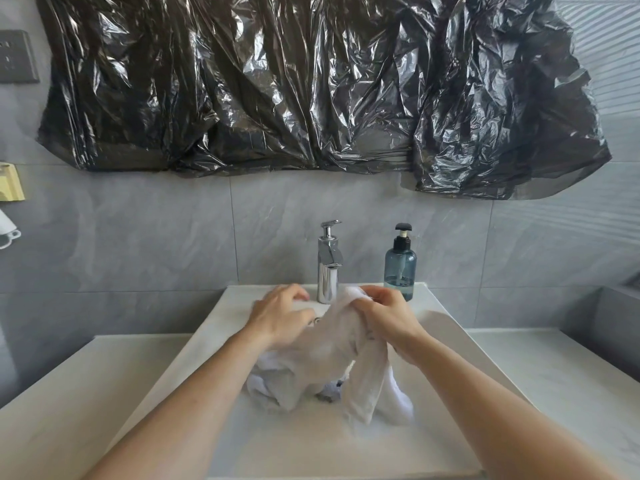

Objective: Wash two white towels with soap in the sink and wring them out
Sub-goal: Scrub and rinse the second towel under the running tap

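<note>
A wet white towel (332,351) hangs over the white sink (221,327), lifted at its top. My left hand (280,313) grips its left part with curled fingers, and my right hand (384,313) clutches its upper end just right of the tap. The towel's lower folds drape down into the basin. More white cloth (398,400) lies bunched on the basin floor beneath; I cannot tell whether it is a second towel. A blue soap pump bottle (400,268) stands on the sink's back rim, right of the chrome tap (329,268).
Pale counter (554,375) runs on both sides of the sink. Crumpled black plastic sheeting (311,84) covers the wall above. A wall socket (17,57) and a yellow fitting (10,183) sit at the far left. No water runs from the tap.
</note>
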The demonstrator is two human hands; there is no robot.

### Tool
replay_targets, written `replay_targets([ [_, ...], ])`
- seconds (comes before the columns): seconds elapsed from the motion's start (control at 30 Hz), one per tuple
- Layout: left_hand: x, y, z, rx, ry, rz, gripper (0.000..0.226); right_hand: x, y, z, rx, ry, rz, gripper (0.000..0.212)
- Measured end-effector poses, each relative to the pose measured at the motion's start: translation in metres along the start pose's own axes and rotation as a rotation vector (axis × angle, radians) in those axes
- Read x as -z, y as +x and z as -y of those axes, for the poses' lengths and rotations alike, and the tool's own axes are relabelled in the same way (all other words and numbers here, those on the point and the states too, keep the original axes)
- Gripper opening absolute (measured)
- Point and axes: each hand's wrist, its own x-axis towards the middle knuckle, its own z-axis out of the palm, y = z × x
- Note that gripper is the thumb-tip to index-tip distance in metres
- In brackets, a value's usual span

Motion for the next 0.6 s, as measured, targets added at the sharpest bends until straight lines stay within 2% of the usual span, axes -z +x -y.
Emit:
replay_targets([
  [0.07, -0.009, 0.000, -0.005, -0.082, -0.225, 0.169, 0.045, -0.001, -0.001, 0.006, -0.009, 0.013, 0.032, 0.021],
  [0.13, -0.019, -0.001, -0.008, -0.121, -0.241, 0.253, 0.030, 0.000, 0.000, 0.006, -0.049, 0.090, 0.030, 0.023],
  [0.17, -0.022, -0.001, -0.010, -0.144, -0.225, 0.241, 0.016, 0.002, 0.002, 0.004, -0.084, 0.121, 0.018, 0.021],
  [0.23, -0.022, -0.002, -0.012, -0.207, -0.242, 0.153, 0.027, 0.004, 0.006, -0.001, -0.178, 0.108, -0.009, 0.027],
  [0.3, -0.018, 0.000, -0.012, -0.269, -0.364, 0.049, 0.017, 0.006, 0.009, -0.006, -0.269, -0.036, -0.013, 0.056],
  [0.33, -0.014, 0.000, -0.014, -0.276, -0.383, 0.010, 0.021, 0.006, 0.009, -0.008, -0.294, -0.121, 0.010, 0.070],
  [0.4, -0.010, 0.003, -0.012, -0.205, -0.411, -0.063, 0.024, 0.005, 0.006, -0.010, -0.340, -0.252, 0.115, 0.090],
  [0.47, -0.007, 0.003, -0.009, -0.117, -0.391, -0.140, 0.042, 0.004, 0.005, -0.016, -0.366, -0.296, 0.273, 0.087],
  [0.53, -0.004, 0.004, -0.009, -0.038, -0.360, -0.186, 0.042, 0.004, 0.004, -0.020, -0.329, -0.307, 0.404, 0.069],
  [0.6, -0.001, 0.006, -0.008, 0.040, -0.349, -0.207, 0.056, 0.005, 0.006, -0.022, -0.280, -0.270, 0.381, 0.050],
])
